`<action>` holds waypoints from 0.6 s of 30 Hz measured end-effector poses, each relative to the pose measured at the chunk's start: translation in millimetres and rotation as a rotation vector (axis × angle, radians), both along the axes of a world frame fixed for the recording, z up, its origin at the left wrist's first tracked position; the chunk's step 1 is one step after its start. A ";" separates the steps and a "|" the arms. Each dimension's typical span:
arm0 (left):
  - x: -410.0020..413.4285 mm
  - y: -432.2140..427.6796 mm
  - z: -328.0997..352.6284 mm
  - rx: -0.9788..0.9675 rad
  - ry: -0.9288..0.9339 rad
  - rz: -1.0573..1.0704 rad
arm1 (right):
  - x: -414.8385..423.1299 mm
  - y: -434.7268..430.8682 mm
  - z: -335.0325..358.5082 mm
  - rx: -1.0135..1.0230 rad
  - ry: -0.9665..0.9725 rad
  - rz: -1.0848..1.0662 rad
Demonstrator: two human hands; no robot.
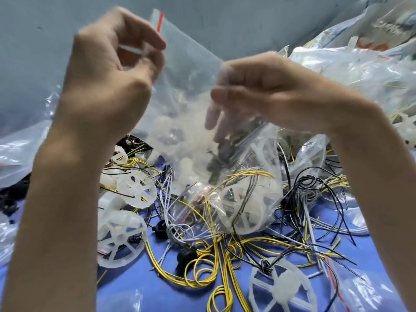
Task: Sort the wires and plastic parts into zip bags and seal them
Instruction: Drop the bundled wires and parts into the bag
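Clear crinkly zip bag (191, 86), left hand (108, 70), right hand (272, 86) gripping

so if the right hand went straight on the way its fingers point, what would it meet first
Probably the dark parts low in the zip bag: the right hand points its fingers down behind the plastic, though depth is unclear.

Yellow wires (216, 251), blue table (157, 296), red-striped zip bag (189, 70).

Pale grey-blue wall (67, 23) behind; blue table surface (171, 296) below.
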State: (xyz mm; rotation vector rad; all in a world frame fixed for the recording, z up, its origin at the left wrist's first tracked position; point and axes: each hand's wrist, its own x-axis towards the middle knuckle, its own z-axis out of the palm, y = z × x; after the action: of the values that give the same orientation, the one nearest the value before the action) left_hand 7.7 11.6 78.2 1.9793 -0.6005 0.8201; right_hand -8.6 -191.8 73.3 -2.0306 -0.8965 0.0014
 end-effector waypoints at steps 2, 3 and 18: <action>4.9 2.6 -3.4 0.010 0.137 0.088 | 0.7 -1.7 2.7 0.120 -0.004 -0.015; 7.4 3.9 -6.0 -0.004 0.185 0.095 | 1.2 -2.0 4.4 0.179 -0.023 -0.039; -8.1 -28.6 -11.5 -0.109 0.267 -0.251 | 8.3 0.1 7.9 0.472 -0.089 -0.350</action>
State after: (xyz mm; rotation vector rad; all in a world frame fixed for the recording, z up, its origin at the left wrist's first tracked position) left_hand -0.4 -17.0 66.8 1.8289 -0.6167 0.4176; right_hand -0.3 -191.7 81.2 -1.7213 -0.5201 -0.4549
